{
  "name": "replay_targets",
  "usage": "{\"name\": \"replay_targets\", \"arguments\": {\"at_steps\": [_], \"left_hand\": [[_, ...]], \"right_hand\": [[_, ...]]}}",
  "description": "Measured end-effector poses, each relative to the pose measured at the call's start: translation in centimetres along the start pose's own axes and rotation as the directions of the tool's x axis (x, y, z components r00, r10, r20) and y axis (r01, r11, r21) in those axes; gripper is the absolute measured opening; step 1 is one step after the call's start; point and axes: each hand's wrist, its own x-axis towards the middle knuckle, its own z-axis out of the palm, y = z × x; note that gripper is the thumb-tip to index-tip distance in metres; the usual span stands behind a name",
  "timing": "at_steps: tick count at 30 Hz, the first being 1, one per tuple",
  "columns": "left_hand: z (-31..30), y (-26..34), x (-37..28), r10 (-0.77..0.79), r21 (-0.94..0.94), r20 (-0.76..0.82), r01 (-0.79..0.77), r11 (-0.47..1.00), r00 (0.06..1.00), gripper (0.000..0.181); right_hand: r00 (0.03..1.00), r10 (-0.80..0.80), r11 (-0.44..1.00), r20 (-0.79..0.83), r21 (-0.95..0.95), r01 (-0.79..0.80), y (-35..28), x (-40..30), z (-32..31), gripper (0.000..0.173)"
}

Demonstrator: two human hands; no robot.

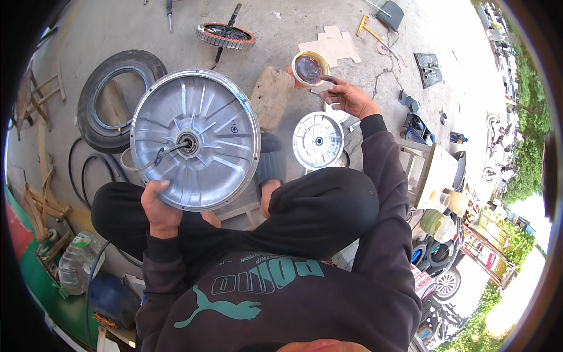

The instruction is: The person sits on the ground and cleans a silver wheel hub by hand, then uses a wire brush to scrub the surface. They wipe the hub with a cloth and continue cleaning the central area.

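Observation:
My left hand [163, 207] grips the lower rim of a large round aluminium hub motor housing [211, 176], thumb on its ribbed face. The housing stands tilted over my left knee. A grey cable [169, 152] comes out of the bearing at its centre and loops left. My right hand [345, 97] is beside a tub of brown grease [309, 68], its fingers apart. Dark grease coats the index fingertip at the tub's rim; I see no object clearly held. A smaller metal motor end cover [318, 141] with a centre bearing lies below my right hand.
A tyre on a rim [90, 119] lies left of the housing, near a black hose [72, 169]. A wooden board [272, 99] is beside the tub. Farther out are a motor stator [226, 37], cardboard [332, 46], a yellow T-handle tool [363, 26] and a wooden stool [435, 176].

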Motion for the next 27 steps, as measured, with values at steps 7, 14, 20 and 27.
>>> {"name": "replay_targets", "arguments": {"at_steps": [7, 14, 20, 27], "left_hand": [[0.5, 0.3, -0.5, 0.012, 0.011, -0.015, -0.012, 1.000, 1.000, 0.062], [0.5, 0.2, -0.4, -0.002, -0.023, -0.010, 0.002, 1.000, 1.000, 0.061], [0.1, 0.4, -0.5, -0.016, -0.036, -0.014, 0.016, 0.999, 1.000, 0.061], [-1.1, 0.9, -0.3, 0.001, -0.006, -0.026, -0.001, 1.000, 1.000, 0.061]], "right_hand": [[0.989, 0.100, 0.989, -0.109, -0.095, -0.111, 1.3, 4.1, 1.8, 0.043], [0.969, 0.191, 0.962, -0.156, -0.166, -0.216, 1.4, 6.1, 0.6, 0.040], [0.967, 0.189, 0.982, -0.172, 0.048, -0.183, 2.3, 6.2, 1.3, 0.031], [0.997, 0.050, 0.924, -0.053, 0.381, -0.026, 3.2, 5.1, 3.1, 0.029]]}}
